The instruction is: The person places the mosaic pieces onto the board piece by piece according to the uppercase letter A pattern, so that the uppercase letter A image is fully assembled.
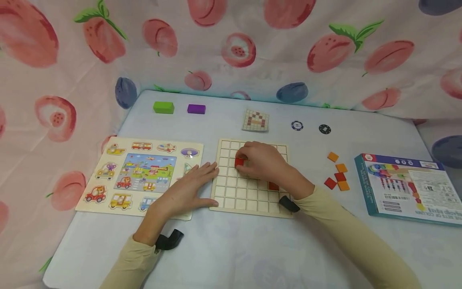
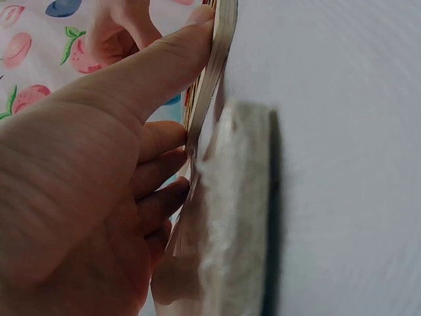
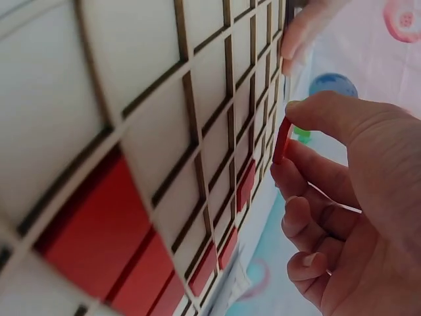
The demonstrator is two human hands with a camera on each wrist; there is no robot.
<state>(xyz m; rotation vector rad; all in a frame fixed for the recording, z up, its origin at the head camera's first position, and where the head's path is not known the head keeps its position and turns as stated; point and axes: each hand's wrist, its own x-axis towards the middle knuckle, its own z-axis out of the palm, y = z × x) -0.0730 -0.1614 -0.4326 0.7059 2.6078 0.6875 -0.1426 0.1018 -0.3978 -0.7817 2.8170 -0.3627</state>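
Note:
A wooden grid board (image 1: 231,192) lies flat in the middle of the table. Over it, my right hand (image 1: 261,162) pinches a red square tile (image 3: 283,140) between thumb and fingertips, its edge turned to the right wrist camera. Several red tiles (image 3: 105,230) sit in the board's cells in that view; from the head, my hand and forearm hide most of them, though one red tile (image 1: 273,186) shows by the wrist. My left hand (image 1: 191,186) touches the board's left edge with spread fingers; in the left wrist view its thumb (image 2: 164,66) meets that wooden edge.
Left of the board lies a vehicle picture puzzle (image 1: 104,204), partly under my left hand. Loose orange and red tiles (image 1: 330,183) lie right, beside a flat box (image 1: 408,188). Behind are a pattern card (image 1: 255,120), two round chips (image 1: 297,125), a green block (image 1: 163,107) and a purple block (image 1: 196,109).

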